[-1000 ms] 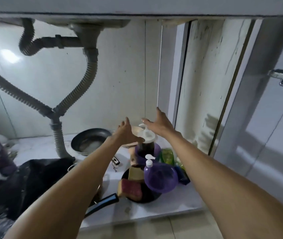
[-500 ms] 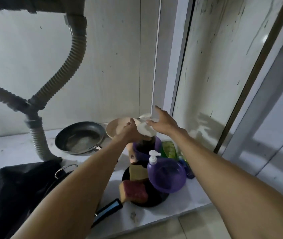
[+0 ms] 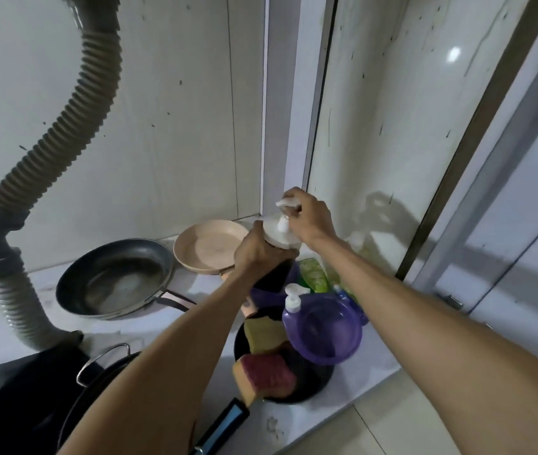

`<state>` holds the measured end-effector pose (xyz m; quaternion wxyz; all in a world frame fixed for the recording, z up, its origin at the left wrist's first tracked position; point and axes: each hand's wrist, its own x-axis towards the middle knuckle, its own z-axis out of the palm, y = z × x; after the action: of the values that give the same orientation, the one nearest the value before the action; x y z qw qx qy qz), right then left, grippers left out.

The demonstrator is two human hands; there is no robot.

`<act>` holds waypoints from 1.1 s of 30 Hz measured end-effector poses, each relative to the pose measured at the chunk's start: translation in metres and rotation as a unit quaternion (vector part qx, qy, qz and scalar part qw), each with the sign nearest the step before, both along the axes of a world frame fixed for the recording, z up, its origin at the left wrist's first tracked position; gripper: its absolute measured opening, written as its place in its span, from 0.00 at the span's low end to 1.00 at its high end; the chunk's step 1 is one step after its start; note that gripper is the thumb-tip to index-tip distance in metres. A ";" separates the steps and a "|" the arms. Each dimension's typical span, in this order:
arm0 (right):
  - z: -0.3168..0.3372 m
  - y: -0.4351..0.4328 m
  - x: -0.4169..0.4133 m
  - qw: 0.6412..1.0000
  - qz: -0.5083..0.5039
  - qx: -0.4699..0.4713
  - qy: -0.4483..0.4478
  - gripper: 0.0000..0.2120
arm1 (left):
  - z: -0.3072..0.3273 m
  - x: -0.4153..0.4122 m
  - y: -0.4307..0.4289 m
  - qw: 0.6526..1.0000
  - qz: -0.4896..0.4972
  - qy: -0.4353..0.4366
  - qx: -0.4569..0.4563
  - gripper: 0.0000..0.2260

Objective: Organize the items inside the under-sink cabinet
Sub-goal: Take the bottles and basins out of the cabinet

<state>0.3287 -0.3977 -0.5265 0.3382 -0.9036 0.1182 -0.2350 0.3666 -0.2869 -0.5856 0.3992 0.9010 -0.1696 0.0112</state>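
Our spread hands have closed beside the beige pan (image 3: 208, 247): left hand (image 3: 257, 254) grips the bottle (image 3: 275, 239) steady, right hand (image 3: 310, 218) pinches its pump (image 3: 282, 202).

Our left arm (image 3: 169, 356) and our right arm (image 3: 425, 313) bare along all we see of them, our left hand (image 3: 259, 254) and right hand (image 3: 310, 220) bare too, slim forearms, wrist bones and knuckles plain on both.
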 end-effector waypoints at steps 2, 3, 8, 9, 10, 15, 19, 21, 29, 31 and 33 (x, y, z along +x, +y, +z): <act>0.022 -0.006 -0.009 0.999 -0.021 0.007 -0.029 0.08 | 0.020 -0.006 -0.006 0.999 -0.010 -0.039 -0.023 0.36; 0.033 -0.008 -0.014 0.999 -0.029 0.008 -0.040 0.08 | 0.032 -0.009 -0.010 0.998 -0.019 -0.047 -0.039 0.36; 0.079 -0.030 -0.051 0.992 -0.078 -0.036 -0.097 0.07 | 0.074 -0.030 -0.037 0.989 -0.081 -0.098 -0.081 0.38; 0.087 -0.038 -0.062 0.990 -0.090 -0.046 -0.101 0.08 | 0.079 -0.037 -0.046 0.987 -0.096 -0.099 -0.083 0.38; 0.093 -0.045 -0.073 0.989 -0.102 -0.052 -0.098 0.08 | 0.083 -0.045 -0.054 0.986 -0.111 -0.098 -0.080 0.38; 0.096 -0.091 -0.143 0.982 -0.175 -0.043 -0.054 0.09 | 0.081 -0.103 -0.100 0.969 -0.232 -0.068 -0.054 0.35; 0.077 -0.122 -0.203 0.979 -0.198 -0.033 0.021 0.07 | 0.056 -0.147 -0.141 0.945 -0.327 -0.003 -0.015 0.41; 0.066 -0.132 -0.228 0.979 -0.198 -0.023 0.044 0.05 | 0.042 -0.164 -0.154 0.933 -0.360 0.016 0.021 0.46; -0.002 -0.162 -0.307 0.963 -0.242 0.011 0.115 0.09 | -0.019 -0.223 -0.193 0.898 -0.430 0.009 0.090 0.42; -0.017 -0.170 -0.315 0.958 -0.260 0.023 0.118 0.10 | -0.032 -0.233 -0.203 0.890 -0.444 0.018 0.103 0.38; -0.029 -0.173 -0.316 0.954 -0.271 0.026 0.128 0.10 | -0.041 -0.237 -0.209 0.890 -0.443 0.021 0.109 0.41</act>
<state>0.0128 -0.5708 -0.5555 0.2672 -0.8509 0.4072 -0.1971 0.1295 -0.4956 -0.6265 0.2651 0.7702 -0.5430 -0.2043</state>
